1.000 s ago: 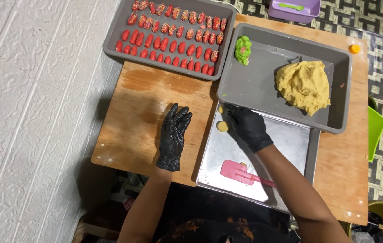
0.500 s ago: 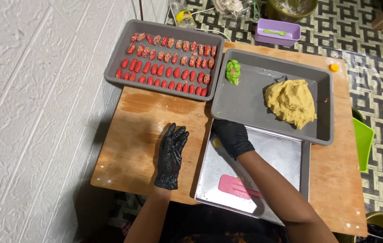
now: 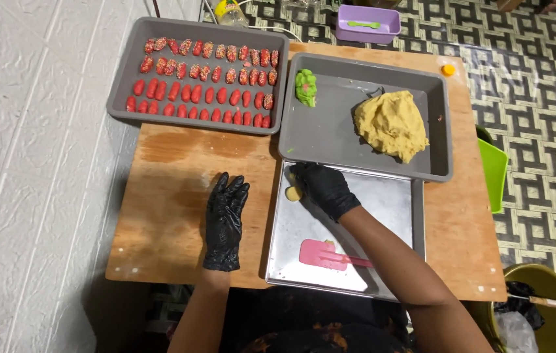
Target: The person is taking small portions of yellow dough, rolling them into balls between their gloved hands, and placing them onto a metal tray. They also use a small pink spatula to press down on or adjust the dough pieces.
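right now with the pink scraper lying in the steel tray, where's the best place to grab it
Probably by the thin handle of the pink scraper, which points right and runs under the right forearm. It lies flat on the steel tray, so a pinch grip from above across the handle's width looks easier than grabbing the wide flat blade at its left end.

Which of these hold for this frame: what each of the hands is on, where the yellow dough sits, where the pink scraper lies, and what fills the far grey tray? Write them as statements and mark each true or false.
1. The left hand lies flat on the wooden board. True.
2. The right hand holds the pink scraper. False: it rests on a small dough piece; the scraper lies apart on the steel tray.
3. The big yellow dough mass sits in the steel tray. False: it is in the grey tray.
4. The red pieces lie in rows in the far grey tray. True.
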